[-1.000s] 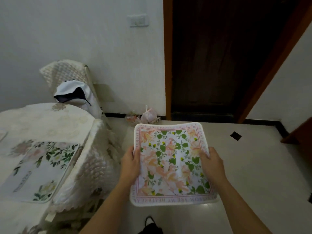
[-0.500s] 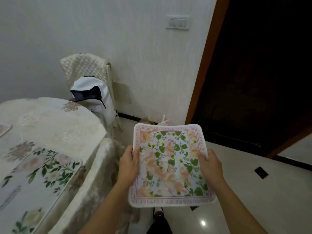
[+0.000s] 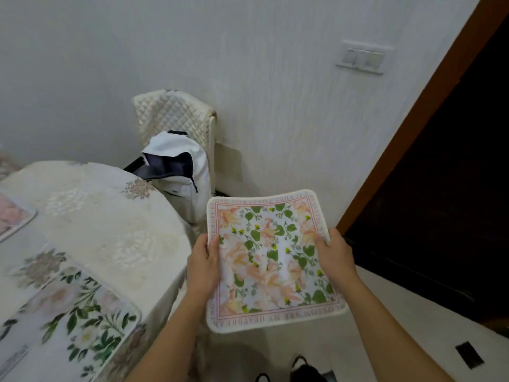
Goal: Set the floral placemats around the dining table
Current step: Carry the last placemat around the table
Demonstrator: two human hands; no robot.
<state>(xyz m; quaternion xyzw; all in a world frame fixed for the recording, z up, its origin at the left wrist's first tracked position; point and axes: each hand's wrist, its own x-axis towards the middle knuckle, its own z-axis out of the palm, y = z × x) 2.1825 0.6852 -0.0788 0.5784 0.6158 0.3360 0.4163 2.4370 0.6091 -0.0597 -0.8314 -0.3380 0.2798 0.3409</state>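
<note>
A floral placemat (image 3: pixel 271 260) with peach flowers, green leaves and a pink lettered border is held flat in the air, to the right of the dining table (image 3: pixel 91 216). My left hand (image 3: pixel 203 263) grips its left edge and my right hand (image 3: pixel 334 253) grips its right edge, thumbs on top. A second placemat (image 3: pixel 74 318) with green leaves lies on the cream tablecloth at the near left. Part of a pink placemat (image 3: pixel 13 213) shows at the table's far left edge.
A chair (image 3: pixel 176 117) with a quilted cream cover stands against the white wall beyond the table, a white and dark bag (image 3: pixel 179 172) on it. A dark doorway (image 3: pixel 440 202) with a brown frame is at the right. My shoes (image 3: pixel 300 370) show on the pale floor.
The view has swung left and moved closer to the table and wall. Both hands keep the same hold on the placemat, which stays in front of me.
</note>
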